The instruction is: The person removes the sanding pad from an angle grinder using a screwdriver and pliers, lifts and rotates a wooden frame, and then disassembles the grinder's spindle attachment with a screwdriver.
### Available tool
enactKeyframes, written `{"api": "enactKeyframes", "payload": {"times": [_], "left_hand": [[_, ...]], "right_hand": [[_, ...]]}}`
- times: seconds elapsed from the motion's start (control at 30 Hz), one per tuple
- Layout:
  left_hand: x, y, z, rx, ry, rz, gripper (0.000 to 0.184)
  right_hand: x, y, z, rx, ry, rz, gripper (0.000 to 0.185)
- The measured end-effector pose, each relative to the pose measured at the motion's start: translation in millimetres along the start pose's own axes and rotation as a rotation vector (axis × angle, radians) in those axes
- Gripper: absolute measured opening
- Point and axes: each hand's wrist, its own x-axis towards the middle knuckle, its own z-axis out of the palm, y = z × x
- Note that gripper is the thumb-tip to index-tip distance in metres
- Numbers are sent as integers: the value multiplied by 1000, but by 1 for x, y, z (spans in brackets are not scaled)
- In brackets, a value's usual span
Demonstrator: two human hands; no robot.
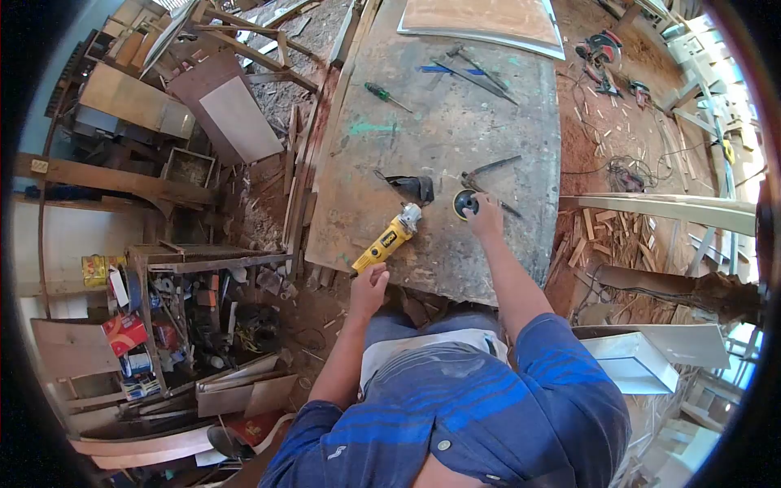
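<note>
A yellow angle grinder (384, 243) lies at a slant near the front of the worn workbench (358, 138), its metal head pointing up and right. My left hand (370, 286) is closed at the rear end of its body. On the right, my right hand (486, 216) holds a round black disc (465, 204) with a yellowish rim by its edge. Just above the grinder head sits a black guard-like piece (411, 188). Beyond the disc are open pincers (493, 169) with dark handles.
A green screwdriver (387, 96), a hammer (480, 67) and a long pointed blade (474, 80) lie farther back on the bench. Boards (480, 18) rest at its far end. A red saw (600, 58) stands on the ground at right; a cluttered shelf (203, 264) is at left.
</note>
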Motion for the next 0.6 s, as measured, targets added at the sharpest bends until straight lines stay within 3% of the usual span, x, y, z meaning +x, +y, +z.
{"api": "enactKeyframes", "payload": {"times": [0.1,0.17,0.23,0.37,0.47,0.6], "left_hand": [[24,5,-13,150,-34,64,32],[46,12,-23,321,-24,202,32],[72,2,-25,358,-49,300,37],[107,6,-25,427,-142,422,57],[127,6,-8,503,-251,313,69],[137,1,21,574,-218,276,67]], "right_hand": [[-2,-3,-4,-41,-30,121,44],[-14,-14,-6,-110,114,138,41],[-22,-27,-9,-160,206,152,40],[-18,-61,17,-31,167,87,42],[-2,-101,48,37,54,16,45],[16,-131,86,168,-68,75,39]]}}
